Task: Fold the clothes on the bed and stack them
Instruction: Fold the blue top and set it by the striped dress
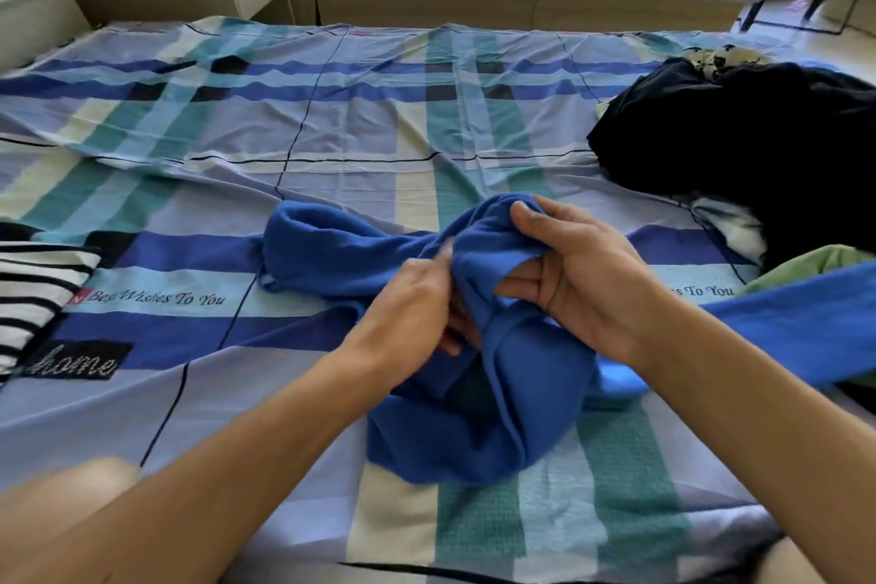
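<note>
A wide bed (332, 128) fills the view, covered by a plaid sheet in blue, teal, cream and lilac. To the right lies a heap of unfolded clothes, mostly a dark navy garment (739, 142) with a small patterned piece on top and a light green item (806, 263) at its near edge. At the left edge sits a black-and-white striped garment (28, 294), lying flat and seemingly already folded, though only part of it shows. In the middle, close to the person, is a bright blue garment (479, 408), bunched and twisted; its long axis runs roughly from the upper left toward the lower right, with one strip trailing out to the right under the right forearm. Both hands work on its raised middle. The right hand (573, 270) has its grip closed on a fold of the blue fabric, thumb on top and fingers beneath. The left hand (417, 304) is blurred; its grip appears closed on the same cloth just beside the right hand. The garment probably still needs spreading flat before any fold. Printed on the sheet are "Best Wishes To You" (156, 298), repeated partly hidden on the right, and "home" (71, 363) in a dark box.
</note>
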### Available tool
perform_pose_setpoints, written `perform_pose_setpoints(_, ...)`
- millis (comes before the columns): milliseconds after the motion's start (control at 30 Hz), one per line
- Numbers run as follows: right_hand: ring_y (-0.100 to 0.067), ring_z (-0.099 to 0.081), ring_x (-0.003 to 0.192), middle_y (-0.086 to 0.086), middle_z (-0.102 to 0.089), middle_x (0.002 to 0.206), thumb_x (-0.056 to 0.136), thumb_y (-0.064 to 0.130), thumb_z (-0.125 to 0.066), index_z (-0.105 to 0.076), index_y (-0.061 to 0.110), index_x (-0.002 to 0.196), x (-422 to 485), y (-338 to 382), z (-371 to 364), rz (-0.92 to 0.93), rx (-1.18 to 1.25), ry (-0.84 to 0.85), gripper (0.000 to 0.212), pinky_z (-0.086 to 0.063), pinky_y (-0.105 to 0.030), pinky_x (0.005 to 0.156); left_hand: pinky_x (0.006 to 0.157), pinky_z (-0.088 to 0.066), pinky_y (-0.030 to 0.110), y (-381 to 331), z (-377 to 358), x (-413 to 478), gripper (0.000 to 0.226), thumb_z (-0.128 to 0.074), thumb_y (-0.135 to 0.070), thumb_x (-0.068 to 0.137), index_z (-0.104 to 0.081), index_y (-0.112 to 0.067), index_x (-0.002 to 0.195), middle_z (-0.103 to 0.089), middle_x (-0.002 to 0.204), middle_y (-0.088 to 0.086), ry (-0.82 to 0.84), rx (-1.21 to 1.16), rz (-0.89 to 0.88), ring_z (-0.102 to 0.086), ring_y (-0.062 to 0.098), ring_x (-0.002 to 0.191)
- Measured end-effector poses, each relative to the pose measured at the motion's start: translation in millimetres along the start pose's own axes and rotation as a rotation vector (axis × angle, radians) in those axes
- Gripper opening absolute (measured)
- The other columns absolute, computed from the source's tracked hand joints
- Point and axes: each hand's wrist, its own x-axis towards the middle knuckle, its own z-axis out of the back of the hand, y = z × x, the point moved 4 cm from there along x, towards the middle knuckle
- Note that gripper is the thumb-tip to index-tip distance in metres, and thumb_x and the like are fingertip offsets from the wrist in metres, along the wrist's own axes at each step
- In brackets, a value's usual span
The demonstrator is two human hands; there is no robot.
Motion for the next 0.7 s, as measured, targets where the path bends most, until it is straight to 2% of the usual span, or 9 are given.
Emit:
perform_pose_setpoints(67,-0.022,-0.073,0.062,-0.016,-0.073,0.086,0.102,0.011,-0.047,-0.060,0.004,0.105,0.4,2.1,-1.9,0.021,0.144,0.010,0.015,-0.061,-0.029,0.058,0.086,-0.058,0.029,-3.0,-4.3,2.4,0.062,-0.030,-0.063,0.094,-0.067,-0.018,0.115,-0.076,0.108,0.005,0.072,-0.313,-0.029,-0.071,0.013,0.100)
perform_pose_setpoints(133,-0.025,-0.075,0.073,-0.019,-0.074,0.094,0.099,0.009,-0.048,-0.060,0.001,0.109,0.3,4.1,-5.0,0.045,0.206,0.068,0.017,-0.062,-0.030,0.068,0.097,-0.054,0.029,-4.5,-10.4,0.3,0.052,-0.043,-0.055,0.090,-0.061,-0.022,0.125,-0.071,0.121,0.001,0.138,-0.332,-0.119,-0.066,0.014,0.116)
perform_pose_setpoints(200,-0.023,-0.075,0.076,-0.015,-0.074,0.090,0.093,0.011,-0.054,-0.065,0.005,0.100,-0.3,6.2,-5.1,0.068,0.152,0.120,0.014,-0.062,-0.030,0.072,0.087,-0.058,0.026,-3.8,-7.7,0.2,0.022,-0.056,-0.016,0.099,-0.062,-0.016,0.120,-0.072,0.112,0.003,0.051,-0.187,-0.184,-0.069,0.016,0.108)
perform_pose_setpoints(267,-0.015,-0.070,0.068,-0.006,-0.072,0.079,0.095,0.013,-0.057,-0.069,0.013,0.084,1.7,11.0,2.5,0.130,-0.076,0.043,0.016,-0.060,-0.026,0.066,0.075,-0.061,0.028,-1.2,-2.9,2.3,0.030,-0.047,0.008,0.099,-0.062,-0.008,0.118,-0.073,0.107,0.010,-0.020,-0.170,-0.173,-0.070,0.019,0.099)
perform_pose_setpoints(333,-0.010,-0.059,0.059,-0.003,-0.065,0.071,0.100,0.013,-0.053,-0.068,0.014,0.079,6.3,17.9,16.6,0.255,-0.372,-0.112,0.025,-0.050,-0.024,0.056,0.074,-0.061,0.031,-4.9,0.7,3.3,0.033,-0.040,0.010,0.100,-0.061,-0.003,0.121,-0.071,0.109,0.015,-0.020,-0.314,-0.129,-0.070,0.023,0.096)
perform_pose_setpoints(433,-0.010,-0.059,0.077,0.001,-0.067,0.087,0.086,0.003,-0.054,-0.068,0.018,0.097,12.1,24.9,31.8,0.424,-0.658,-0.203,0.024,-0.047,-0.029,0.068,0.073,-0.058,0.025,-16.4,6.5,3.3,0.033,-0.042,0.002,0.100,-0.071,-0.013,0.105,-0.074,0.094,0.008,-0.022,-0.506,-0.076,-0.069,0.017,0.081)
perform_pose_setpoints(500,-0.004,-0.058,0.111,0.007,-0.063,0.121,0.069,-0.004,-0.048,-0.058,0.026,0.127,12.9,22.7,28.7,0.485,-0.873,-0.048,0.066,-0.048,-0.025,0.090,0.068,-0.056,0.027,-19.3,12.0,3.8,0.027,-0.051,-0.004,0.095,-0.073,-0.018,0.089,-0.073,0.082,0.006,-0.026,-0.534,-0.052,-0.068,0.017,0.071)
perform_pose_setpoints(567,0.004,-0.041,0.135,0.013,-0.048,0.145,0.067,-0.010,-0.050,-0.042,0.029,0.143,10.6,15.0,13.1,0.527,-1.022,0.178,0.086,-0.034,-0.018,0.109,0.064,-0.056,0.027,-24.1,16.3,1.2,0.010,-0.064,-0.010,0.082,-0.072,-0.015,0.083,-0.070,0.079,0.008,0.055,-0.563,-0.016,-0.066,0.018,0.067)
perform_pose_setpoints(700,-0.002,-0.049,0.132,-0.002,-0.053,0.144,0.084,-0.002,-0.073,-0.058,0.010,0.132,11.8,-3.3,-6.2,0.509,-0.968,0.361,0.052,-0.041,-0.018,0.104,0.067,-0.054,0.023,-34.1,23.8,-11.8,0.012,-0.072,-0.019,0.066,-0.076,-0.019,0.078,-0.062,0.081,0.009,0.362,-0.389,-0.057,-0.062,0.016,0.072)
